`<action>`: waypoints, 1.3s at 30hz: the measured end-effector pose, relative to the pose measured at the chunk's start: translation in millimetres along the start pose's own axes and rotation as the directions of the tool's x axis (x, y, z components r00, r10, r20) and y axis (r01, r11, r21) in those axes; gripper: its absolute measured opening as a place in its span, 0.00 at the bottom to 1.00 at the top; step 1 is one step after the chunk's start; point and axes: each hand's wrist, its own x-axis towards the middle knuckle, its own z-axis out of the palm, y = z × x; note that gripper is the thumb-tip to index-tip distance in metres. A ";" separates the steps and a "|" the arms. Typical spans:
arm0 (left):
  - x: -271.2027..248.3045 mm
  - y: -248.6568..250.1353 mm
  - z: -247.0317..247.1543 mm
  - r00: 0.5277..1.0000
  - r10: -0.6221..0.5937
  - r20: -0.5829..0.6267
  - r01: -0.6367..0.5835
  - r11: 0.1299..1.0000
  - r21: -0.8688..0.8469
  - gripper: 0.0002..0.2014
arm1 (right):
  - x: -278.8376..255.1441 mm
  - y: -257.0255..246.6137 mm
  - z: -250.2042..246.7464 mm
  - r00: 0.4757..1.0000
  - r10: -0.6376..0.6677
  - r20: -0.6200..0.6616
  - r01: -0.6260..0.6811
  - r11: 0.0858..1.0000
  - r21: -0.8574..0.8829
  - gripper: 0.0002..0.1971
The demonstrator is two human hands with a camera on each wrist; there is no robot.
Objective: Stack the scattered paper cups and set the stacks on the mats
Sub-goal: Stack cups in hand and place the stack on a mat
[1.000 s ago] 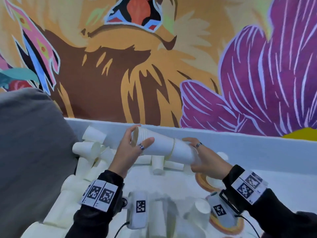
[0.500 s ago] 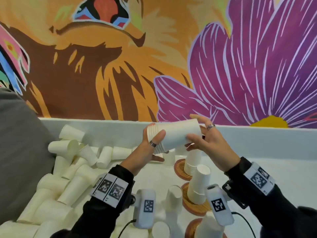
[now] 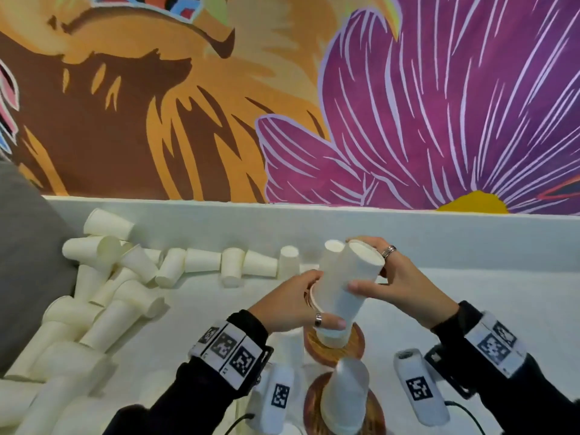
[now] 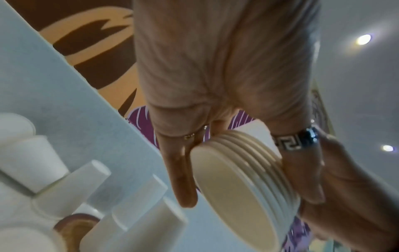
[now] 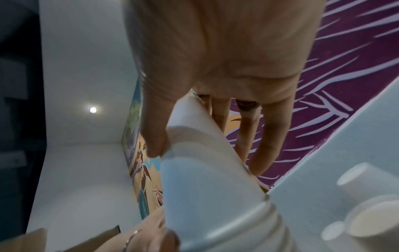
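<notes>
Both hands hold one stack of white paper cups, steeply tilted with its base up and to the right. My left hand grips the rim end, thumb across the rims. My right hand grips the upper part near the base, with its thumb on the near side. The open mouth points down over a round wooden mat and is clear of the surface in the left wrist view. A nearer mat carries an upside-down stack.
Several loose cups lie piled at the left, and several more line the white back wall. Another upright stack stands beside my left wrist. A grey cushion borders the pile. White tabletop stretches to the right.
The stack has swung from lying level at chest height to steeply tilted, base up, and has come down over the mats. Both hands kept their hold. The head view moved right.
</notes>
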 end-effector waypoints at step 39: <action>-110.8 -76.1 -94.4 0.851 -0.391 -0.352 0.453 0.884 0.113 0.21 | 20.8 -23.5 116.0 0.918 0.074 0.389 0.145 0.850 -0.506 0.15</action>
